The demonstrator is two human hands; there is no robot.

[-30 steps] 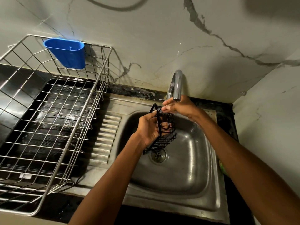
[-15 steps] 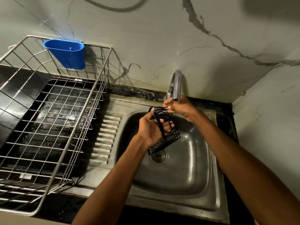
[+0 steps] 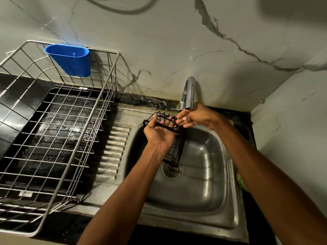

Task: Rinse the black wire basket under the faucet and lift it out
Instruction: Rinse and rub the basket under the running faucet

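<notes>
My left hand grips the black wire basket by its upper rim and holds it tilted above the steel sink, its lower end hanging over the drain. My right hand sits just under the spout of the chrome faucet, fingers loosely curled and touching the basket's top right edge. I cannot make out a clear stream of water. The left palm hides much of the basket.
A large steel wire dish rack with a blue plastic cup holder fills the counter on the left. The ribbed drainboard lies between rack and sink. Marble walls close the back and right. A green object lies right of the sink.
My left hand has turned the basket and lifted its upper end up and to the left. The right hand stays below the faucet spout.
</notes>
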